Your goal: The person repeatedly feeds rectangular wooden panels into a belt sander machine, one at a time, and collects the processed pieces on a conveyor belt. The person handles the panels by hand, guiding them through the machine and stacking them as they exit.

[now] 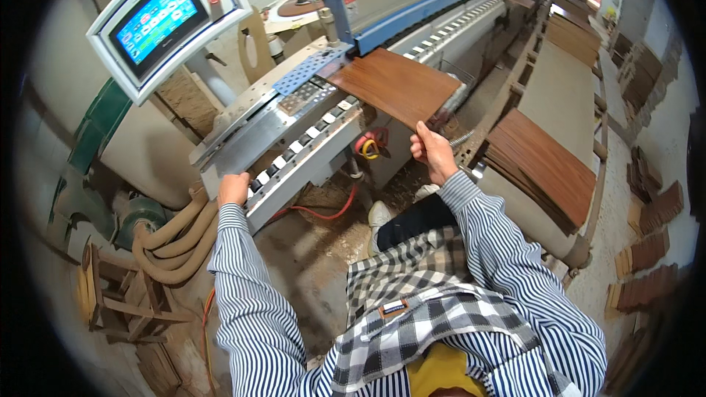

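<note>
A brown wood-grain board point(393, 82) lies with its far left edge on the metal bed of a long machine point(250, 129), and its near right part juts out past the rollers. My right hand point(434, 151) is closed on the board's near corner, thumb on top and fingers curled below. Further left, my left hand point(234, 189) is curled over the near end of the roller rail point(305, 148), where black and white rollers run in a row. Part of its fingers is hidden behind the knuckles.
A control screen point(158, 22) with green and red buttons stands at upper left. To the right, more brown boards point(544, 162) are stacked on a long conveyor point(562, 81). Ribbed hoses point(173, 250) and a wooden stool point(125, 294) are at lower left. A red hose point(331, 215) crosses the floor.
</note>
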Tool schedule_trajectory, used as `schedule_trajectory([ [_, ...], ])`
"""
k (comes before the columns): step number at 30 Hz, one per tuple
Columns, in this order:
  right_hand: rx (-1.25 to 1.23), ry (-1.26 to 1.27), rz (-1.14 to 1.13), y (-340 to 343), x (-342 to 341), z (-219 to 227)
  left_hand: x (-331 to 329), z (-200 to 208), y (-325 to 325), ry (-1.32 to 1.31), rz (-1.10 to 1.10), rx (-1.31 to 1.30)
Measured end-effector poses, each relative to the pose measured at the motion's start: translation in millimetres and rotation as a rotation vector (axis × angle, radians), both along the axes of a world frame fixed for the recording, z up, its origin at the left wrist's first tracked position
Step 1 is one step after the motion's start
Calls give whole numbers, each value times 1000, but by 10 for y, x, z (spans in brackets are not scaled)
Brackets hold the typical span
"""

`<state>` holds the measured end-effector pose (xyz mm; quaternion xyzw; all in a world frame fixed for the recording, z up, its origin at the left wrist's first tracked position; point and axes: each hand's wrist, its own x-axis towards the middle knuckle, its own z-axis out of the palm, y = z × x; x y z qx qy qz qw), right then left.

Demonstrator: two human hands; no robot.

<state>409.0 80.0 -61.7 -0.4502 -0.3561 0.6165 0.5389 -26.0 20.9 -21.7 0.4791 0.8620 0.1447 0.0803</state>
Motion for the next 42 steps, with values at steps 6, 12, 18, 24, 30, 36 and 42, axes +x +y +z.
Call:
schedule_trajectory([
  [6,-28,109,-23,-376,743,-379,-380,-302,10,390,-438,92],
  [12,-208,86,-442,-1599,2160,-924,-479,-353,119,145,-338,165],
  [18,-200,110,-883,-2228,3121,-917,-379,-294,102,104,-318,197],
  [24,-202,58,-1014,-1996,3308,-869,-259,-207,78,118,-244,180],
  [30,-19,65,-559,-2287,3074,-1086,-378,-333,154,157,-274,214],
  [36,-138,239,-555,-2334,2377,-765,-399,-343,115,231,-326,174],
  [42,7,345,-518,-2157,2140,-780,-267,-244,45,88,-186,191],
])
